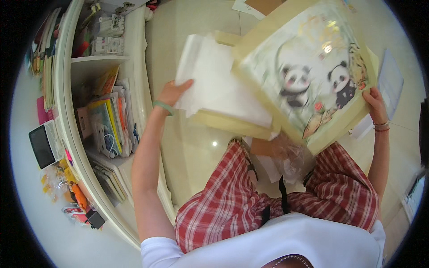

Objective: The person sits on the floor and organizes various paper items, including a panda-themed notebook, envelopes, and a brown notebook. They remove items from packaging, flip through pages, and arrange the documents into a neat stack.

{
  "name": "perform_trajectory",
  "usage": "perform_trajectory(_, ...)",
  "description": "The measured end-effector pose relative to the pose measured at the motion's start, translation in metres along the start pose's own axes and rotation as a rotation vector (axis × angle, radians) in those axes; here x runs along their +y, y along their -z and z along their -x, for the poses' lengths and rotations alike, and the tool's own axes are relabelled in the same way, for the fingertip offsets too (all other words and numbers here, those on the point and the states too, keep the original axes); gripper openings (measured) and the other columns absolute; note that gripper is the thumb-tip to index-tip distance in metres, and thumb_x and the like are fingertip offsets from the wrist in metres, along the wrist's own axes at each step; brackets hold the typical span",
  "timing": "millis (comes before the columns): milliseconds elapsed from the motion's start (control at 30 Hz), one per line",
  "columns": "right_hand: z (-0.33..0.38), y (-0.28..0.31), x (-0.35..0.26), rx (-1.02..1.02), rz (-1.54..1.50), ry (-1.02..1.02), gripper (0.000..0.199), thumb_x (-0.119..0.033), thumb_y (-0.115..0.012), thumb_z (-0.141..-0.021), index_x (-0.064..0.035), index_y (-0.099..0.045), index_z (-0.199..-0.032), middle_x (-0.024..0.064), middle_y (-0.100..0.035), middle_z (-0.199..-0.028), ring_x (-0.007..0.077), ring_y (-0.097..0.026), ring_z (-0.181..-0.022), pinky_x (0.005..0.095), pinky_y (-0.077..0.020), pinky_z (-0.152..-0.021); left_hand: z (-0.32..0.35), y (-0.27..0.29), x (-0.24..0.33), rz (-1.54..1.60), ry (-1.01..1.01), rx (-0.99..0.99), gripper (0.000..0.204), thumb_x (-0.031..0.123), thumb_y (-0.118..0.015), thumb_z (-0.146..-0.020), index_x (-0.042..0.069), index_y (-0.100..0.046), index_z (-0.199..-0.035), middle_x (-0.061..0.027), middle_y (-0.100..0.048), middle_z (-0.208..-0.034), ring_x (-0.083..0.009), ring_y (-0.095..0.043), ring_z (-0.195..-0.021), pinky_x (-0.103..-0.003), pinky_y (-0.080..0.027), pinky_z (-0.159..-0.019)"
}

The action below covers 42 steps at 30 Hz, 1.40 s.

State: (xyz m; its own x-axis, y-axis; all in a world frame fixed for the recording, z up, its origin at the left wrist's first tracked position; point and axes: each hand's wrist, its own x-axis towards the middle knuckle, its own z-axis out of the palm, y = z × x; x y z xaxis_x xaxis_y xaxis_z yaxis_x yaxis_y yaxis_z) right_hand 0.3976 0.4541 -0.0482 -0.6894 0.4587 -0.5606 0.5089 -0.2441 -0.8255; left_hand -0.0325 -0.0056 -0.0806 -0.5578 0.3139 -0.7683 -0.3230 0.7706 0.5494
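Note:
My right hand (376,106) grips the lower right edge of a pale yellow box lid (308,73). Two cartoon pandas, plants and gold lettering decorate its face, and it is tilted and slightly blurred. At the left, my left hand (175,92) is closed on the edge of a white-lined box base (219,73), its thumb on top and its other fingers mostly hidden behind. Pale yellow side walls show along the base's upper and lower edges. The lid overlaps the right part of the base, so whether they touch I cannot tell.
Crumpled clear plastic (290,156) and a brown cardboard piece (263,147) lie on the floor between my legs. A white shelf unit (100,59) with folders and books stands at the left. At the right lies a pale blue flat sheet (390,85).

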Motion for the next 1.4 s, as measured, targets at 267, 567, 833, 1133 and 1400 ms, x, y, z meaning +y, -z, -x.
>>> perform_trajectory(267,-0.085,-0.126,0.009,-0.492,0.336,-0.039,0.041,-0.025,-0.066,-0.084,-0.0026,-0.06,-0.118,0.0021,-0.064,-0.107,0.0103,-0.056,-0.097,0.0263,-0.0438,-0.087,-0.034,-0.083,-0.03,0.119,0.052,-0.383,0.058,0.037,-0.069,-0.083,-0.005,-0.053,-0.119,-0.0147,-0.062,-0.111,-0.0191,-0.062,-0.094,-0.034,-0.052,-0.078)
perform_trajectory(567,-0.091,-0.14,0.07,-0.384,0.519,-0.07,0.046,-0.016,-0.065,-0.082,-0.0022,-0.054,-0.125,0.0109,-0.063,-0.116,0.0165,-0.058,-0.104,0.0317,-0.0454,-0.092,-0.026,-0.093,-0.048,0.395,0.244,-0.316,0.071,0.059,-0.044,-0.092,-0.001,-0.048,-0.13,-0.0128,-0.059,-0.12,-0.0189,-0.06,-0.103,-0.033,-0.051,-0.085)
perform_trajectory(833,-0.085,-0.107,0.079,-0.357,0.544,-0.146,0.048,-0.022,-0.068,-0.08,-0.0029,-0.057,-0.123,0.0143,-0.063,-0.116,0.0221,-0.057,-0.107,0.0319,-0.0443,-0.093,0.007,-0.124,-0.039,0.162,-0.127,-0.312,0.048,0.026,-0.076,-0.079,-0.002,-0.059,-0.114,-0.0091,-0.067,-0.104,-0.0153,-0.064,-0.09,-0.029,-0.052,-0.079)
perform_trajectory(1133,-0.051,-0.123,0.071,0.094,0.792,-0.086,0.051,-0.031,-0.078,-0.072,-0.0012,-0.062,-0.11,0.015,-0.067,-0.099,0.0252,-0.064,-0.092,0.0348,-0.0499,-0.081,0.018,-0.148,-0.052,0.179,-0.104,-0.002,0.039,0.018,-0.081,-0.072,-0.003,-0.063,-0.099,-0.0106,-0.069,-0.088,-0.013,-0.065,-0.074,-0.027,-0.053,-0.066)
perform_trajectory(1400,-0.038,-0.124,0.06,0.267,0.445,0.098,0.046,-0.018,-0.079,-0.073,-0.0022,-0.06,-0.113,0.0111,-0.066,-0.108,0.0209,-0.064,-0.097,0.0298,-0.0507,-0.082,0.029,-0.153,-0.074,0.053,-0.176,-0.003,0.024,0.017,-0.072,-0.084,-0.001,-0.063,-0.097,-0.0036,-0.066,-0.083,-0.0061,-0.057,-0.068,-0.023,-0.048,-0.059)
